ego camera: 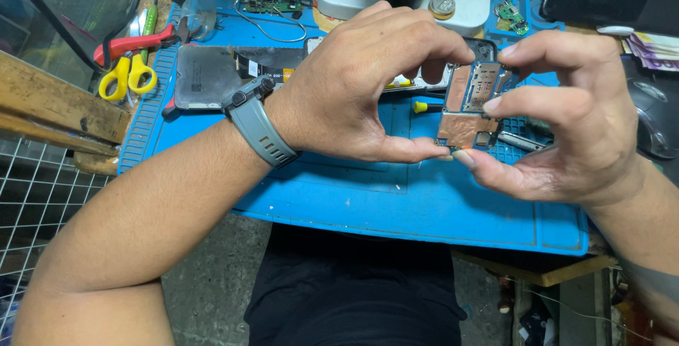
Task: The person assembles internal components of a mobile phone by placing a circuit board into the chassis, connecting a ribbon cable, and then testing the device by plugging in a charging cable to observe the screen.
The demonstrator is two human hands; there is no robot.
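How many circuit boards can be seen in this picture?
3. One circuit board is held between both hands; a green board lies on the mat's top edge; a small board sits top right. Others may be hidden.

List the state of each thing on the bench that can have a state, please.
Circuit board: held above the mat by both hands.
Left hand: pinching the board.
Right hand: pinching the board.
Phone panel: lying flat.
Yellow scissors: closed.
Blue mat: lying flat.
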